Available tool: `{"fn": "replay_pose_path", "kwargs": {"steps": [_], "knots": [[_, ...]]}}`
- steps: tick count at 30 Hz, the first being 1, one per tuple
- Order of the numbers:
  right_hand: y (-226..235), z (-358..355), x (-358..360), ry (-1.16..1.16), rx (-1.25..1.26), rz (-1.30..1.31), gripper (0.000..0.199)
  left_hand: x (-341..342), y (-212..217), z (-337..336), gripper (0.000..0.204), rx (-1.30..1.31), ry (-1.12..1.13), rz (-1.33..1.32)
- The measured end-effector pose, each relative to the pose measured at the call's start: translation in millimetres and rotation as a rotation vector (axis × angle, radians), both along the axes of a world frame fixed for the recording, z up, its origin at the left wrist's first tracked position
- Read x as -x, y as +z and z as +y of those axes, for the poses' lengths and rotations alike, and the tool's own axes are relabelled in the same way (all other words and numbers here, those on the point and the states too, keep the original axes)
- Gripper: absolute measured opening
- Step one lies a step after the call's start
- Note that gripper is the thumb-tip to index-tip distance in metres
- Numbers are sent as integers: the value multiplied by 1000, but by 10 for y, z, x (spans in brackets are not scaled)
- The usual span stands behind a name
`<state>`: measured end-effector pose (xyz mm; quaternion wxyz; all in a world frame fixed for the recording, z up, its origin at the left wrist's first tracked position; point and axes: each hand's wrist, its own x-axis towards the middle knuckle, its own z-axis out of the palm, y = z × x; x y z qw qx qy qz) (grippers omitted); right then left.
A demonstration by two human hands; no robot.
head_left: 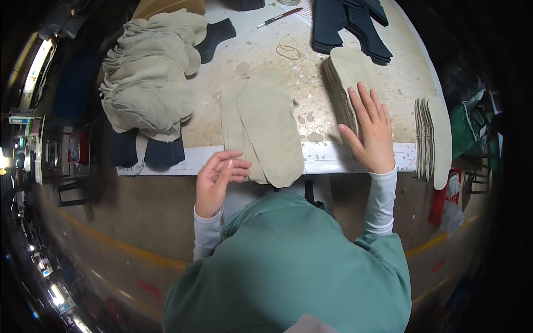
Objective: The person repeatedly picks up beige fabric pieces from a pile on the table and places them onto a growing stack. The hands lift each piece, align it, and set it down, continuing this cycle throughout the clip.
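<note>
**Several pale, round-ended pieces overlap between two bare hands**

From my remote seat, I have the overlapping beige pieces (269, 122) at the middle of the near table edge, their lower ends jutting past it. They look like thin, matte, suede-like sheets, long with rounded ends, fanned so that the edges show as slanting lines on the left.

My left hand (215, 180) is at their lower left, fingers half curled and thumb drawn in toward them. I see nothing held in it, and I cannot tell whether the fingertips touch the material. My right hand (371, 133) is open, its fingers slightly fanned over a thick beige stack (347, 66), thumb apart at the left side; it rests there without closing round anything. The stack's layered edges make a finely ridged wall.

Further out on my left, a heap of beige pieces (147, 72) lies in loose, rippling layers, with smooth dark pieces (165, 154) poking out beneath. Beyond the stack lie angular navy pieces (355, 28), near thin elastic loops (288, 47) and a slim pen (279, 18). A narrow beige stack (441, 139) stands at the far right. The tabletop (411, 66) is scuffed and blotched.
</note>
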<state>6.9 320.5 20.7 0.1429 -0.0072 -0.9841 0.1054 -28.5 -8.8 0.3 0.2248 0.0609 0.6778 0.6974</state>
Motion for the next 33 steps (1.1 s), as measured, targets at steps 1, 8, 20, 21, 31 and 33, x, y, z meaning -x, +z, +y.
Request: {"fn": "replay_pose_path", "kwargs": {"steps": [1, 8, 20, 21, 31, 33], "knots": [[39, -25, -4, -47, 3, -71, 68, 19, 1, -19, 27, 31, 44, 27], [5, -558, 198, 204, 673, 34, 50, 4, 53, -86, 26, 69, 147, 83], [-308, -818, 290, 103, 630, 7, 51, -236, -56, -117, 30, 243, -138, -26], [-308, -830, 282, 102, 627, -3, 51, -251, -62, -107, 29, 221, -135, -40], [-278, -878, 151, 221, 831, -93, 58, -179, -33, 35, 27, 61, 81, 66], [-294, -844, 136, 249, 851, -109, 60, -154, -40, 68, 29, 55, 101, 102]]}}
